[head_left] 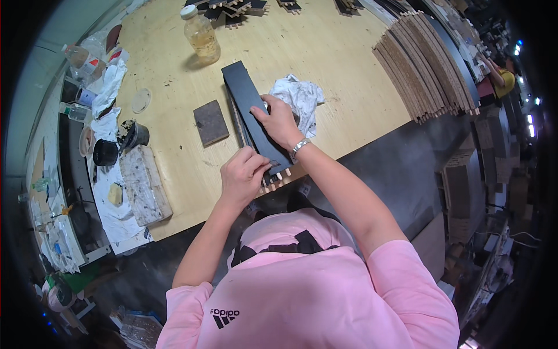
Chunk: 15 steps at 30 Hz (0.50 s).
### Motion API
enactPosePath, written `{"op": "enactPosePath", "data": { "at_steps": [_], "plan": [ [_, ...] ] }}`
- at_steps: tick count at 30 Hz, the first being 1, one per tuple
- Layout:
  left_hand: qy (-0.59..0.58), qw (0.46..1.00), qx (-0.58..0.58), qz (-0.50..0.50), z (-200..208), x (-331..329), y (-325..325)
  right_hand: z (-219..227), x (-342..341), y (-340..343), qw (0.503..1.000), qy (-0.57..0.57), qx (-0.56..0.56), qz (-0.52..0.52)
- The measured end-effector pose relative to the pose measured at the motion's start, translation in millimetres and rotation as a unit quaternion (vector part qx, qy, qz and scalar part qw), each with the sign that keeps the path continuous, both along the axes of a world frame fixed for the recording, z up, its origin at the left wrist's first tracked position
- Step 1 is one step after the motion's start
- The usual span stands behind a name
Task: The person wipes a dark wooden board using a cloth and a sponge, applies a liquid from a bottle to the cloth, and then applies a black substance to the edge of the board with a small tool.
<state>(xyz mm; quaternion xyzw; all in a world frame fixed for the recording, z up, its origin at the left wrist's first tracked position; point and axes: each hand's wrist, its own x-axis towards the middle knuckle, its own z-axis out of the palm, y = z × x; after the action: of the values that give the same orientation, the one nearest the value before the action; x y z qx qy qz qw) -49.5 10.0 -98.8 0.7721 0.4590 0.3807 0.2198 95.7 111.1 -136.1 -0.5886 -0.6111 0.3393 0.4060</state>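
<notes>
The right hand [280,121] is gripping a long, flat black board [247,90] near the desk's [174,87] edge; the left hand [241,173] is curling at its near end, can't tell around what. Probably detailing that end, so it's calling for steadiness. A clear plastic white-capped bottle [203,42] is holding something yellowish.

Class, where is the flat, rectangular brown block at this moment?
In the head view, the flat, rectangular brown block lies left of centre on the pale wooden tabletop, just left of the long black board and beyond the left hand.
</notes>
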Motion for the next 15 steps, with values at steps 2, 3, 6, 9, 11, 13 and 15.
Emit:
{"op": "enactPosePath", "data": {
  "at_steps": [2,3,6,9,11,13,15],
  "plan": [
    [0.031,1.0,0.006,-0.003,0,0,0,0,-1,0,1.0,-0.014,0.001,-0.004],
    [0.03,1.0,0.006,-0.004,0,0,-1,0,0,0,1.0,-0.028,0.001,-0.008],
    [0.024,1.0,-0.006,-0.011,2,0,-1,4,0,-1,1.0,-0.025,-0.001,-0.003],
    [0.014,1.0,0.014,-0.011,2,1,1,10,-1,-3,1.0,-0.003,-0.014,0.001],
    [0.037,0.999,0.001,-0.018,2,0,0,10,-1,-3,1.0,-0.01,-0.011,-0.003],
    [0.03,0.999,0.002,-0.019,2,0,0,8,0,-3,1.0,-0.015,-0.008,-0.006],
    [0.023,1.0,0.002,-0.019,3,1,0,6,0,-1,1.0,-0.018,-0.018,-0.012]
  ]
}}
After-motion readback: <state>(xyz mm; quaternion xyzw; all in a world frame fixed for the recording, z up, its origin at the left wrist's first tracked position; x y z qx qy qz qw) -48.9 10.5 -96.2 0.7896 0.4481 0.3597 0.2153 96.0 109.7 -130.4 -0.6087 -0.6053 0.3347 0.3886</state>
